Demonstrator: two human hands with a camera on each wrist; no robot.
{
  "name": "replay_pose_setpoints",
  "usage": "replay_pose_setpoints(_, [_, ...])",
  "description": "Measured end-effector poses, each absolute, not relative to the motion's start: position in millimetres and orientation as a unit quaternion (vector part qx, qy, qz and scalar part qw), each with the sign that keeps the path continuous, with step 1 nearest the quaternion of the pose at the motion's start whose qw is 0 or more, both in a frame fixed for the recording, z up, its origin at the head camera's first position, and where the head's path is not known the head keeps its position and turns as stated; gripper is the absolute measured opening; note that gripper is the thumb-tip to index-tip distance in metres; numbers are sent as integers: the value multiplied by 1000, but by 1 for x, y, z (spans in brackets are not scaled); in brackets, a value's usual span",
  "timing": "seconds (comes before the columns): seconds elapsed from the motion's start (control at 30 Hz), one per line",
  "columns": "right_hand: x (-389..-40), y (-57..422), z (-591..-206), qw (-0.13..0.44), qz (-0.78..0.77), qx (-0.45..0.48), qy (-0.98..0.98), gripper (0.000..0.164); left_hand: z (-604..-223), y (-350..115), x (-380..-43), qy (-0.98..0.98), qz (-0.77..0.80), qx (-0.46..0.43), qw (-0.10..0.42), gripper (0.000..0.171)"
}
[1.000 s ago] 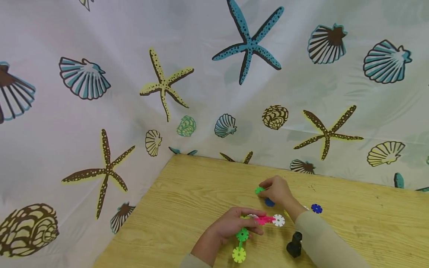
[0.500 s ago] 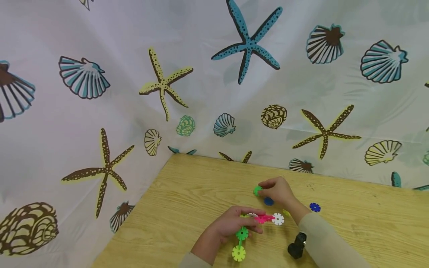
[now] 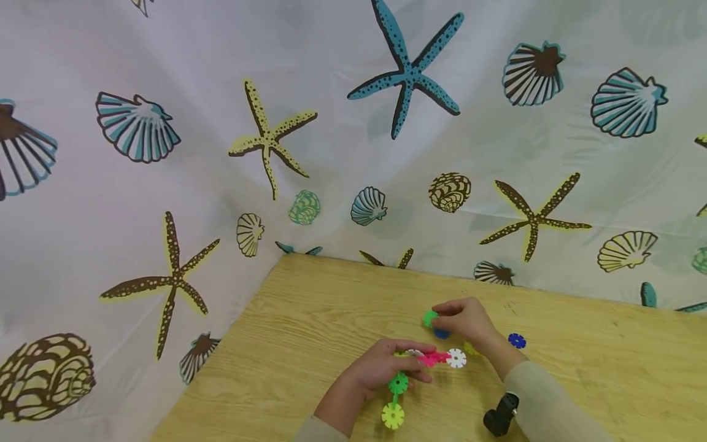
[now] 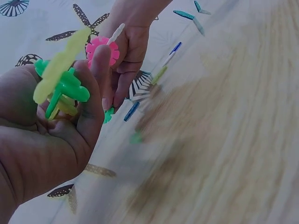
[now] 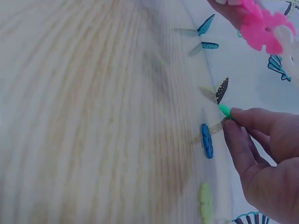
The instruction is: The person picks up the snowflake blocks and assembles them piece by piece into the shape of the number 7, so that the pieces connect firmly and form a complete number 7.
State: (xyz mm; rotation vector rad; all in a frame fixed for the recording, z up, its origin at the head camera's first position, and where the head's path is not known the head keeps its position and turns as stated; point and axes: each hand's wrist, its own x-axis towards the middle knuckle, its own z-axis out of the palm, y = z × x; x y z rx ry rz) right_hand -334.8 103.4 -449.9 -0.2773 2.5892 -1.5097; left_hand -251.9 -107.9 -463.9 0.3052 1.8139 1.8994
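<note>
My left hand (image 3: 375, 373) grips a joined chain of slotted plastic snowflake discs. A pink disc (image 3: 429, 360) and a white disc (image 3: 456, 358) extend from its fingertips toward the right. Below the palm hang a green disc (image 3: 398, 383) and a yellow disc (image 3: 393, 416); the left wrist view shows this yellow disc (image 4: 63, 65) close up. Between thumb and fingertips, my right hand (image 3: 472, 320) pinches a loose green disc (image 3: 429, 318), seen edge-on in the right wrist view. Just below it a blue disc (image 3: 441, 334) lies flat on the wooden table.
A yellow disc (image 3: 471, 349) lies beside the right wrist, and a dark blue disc (image 3: 517, 341) farther right. A black device (image 3: 501, 415) sits against the right sleeve. A curtain (image 3: 331, 123) printed with shells and starfish borders the table (image 3: 309, 294) behind and at left.
My right hand, with the green disc, has shifted a little right and nearer, now overlapping the blue disc. The black device at the sleeve has tilted right. My left hand has barely moved.
</note>
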Motion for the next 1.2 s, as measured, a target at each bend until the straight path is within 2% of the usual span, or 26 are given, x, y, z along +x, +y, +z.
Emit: replay_pose_setpoints(1.2, [-282,153,-438,73,-563,-95,818,37,-464,-105,-254,681,692,76,227,33])
